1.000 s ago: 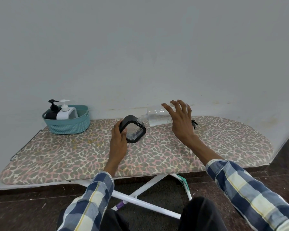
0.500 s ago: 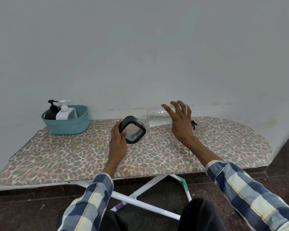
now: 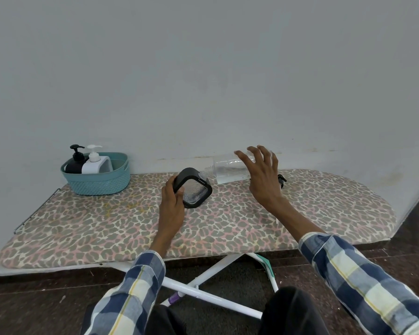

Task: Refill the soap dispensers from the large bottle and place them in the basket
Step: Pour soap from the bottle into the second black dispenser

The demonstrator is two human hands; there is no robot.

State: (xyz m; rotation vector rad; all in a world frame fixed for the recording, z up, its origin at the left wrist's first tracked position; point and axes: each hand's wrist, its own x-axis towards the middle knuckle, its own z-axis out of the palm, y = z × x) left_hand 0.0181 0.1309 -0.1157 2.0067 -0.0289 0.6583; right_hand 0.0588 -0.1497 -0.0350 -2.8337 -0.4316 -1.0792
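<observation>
A single view is given, taken from the person's head. The scene is looked at forward and downward, across the near long edge of the ironing board (image 3: pixel 228 228) toward the wall (image 3: pixel 203 68). The whole board is taken in, with both sleeves and the floor (image 3: pixel 34 305) seen close below.

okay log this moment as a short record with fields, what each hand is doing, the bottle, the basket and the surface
left hand: grips the black-framed soap dispenser, tilted on the board
right hand: fingers spread over the clear large bottle; whether it grips cannot be told
large bottle: near horizontal, neck at the dispenser's top
basket: teal, holds a black pump dispenser and a white pump dispenser
surface: leopard-print ironing board
</observation>
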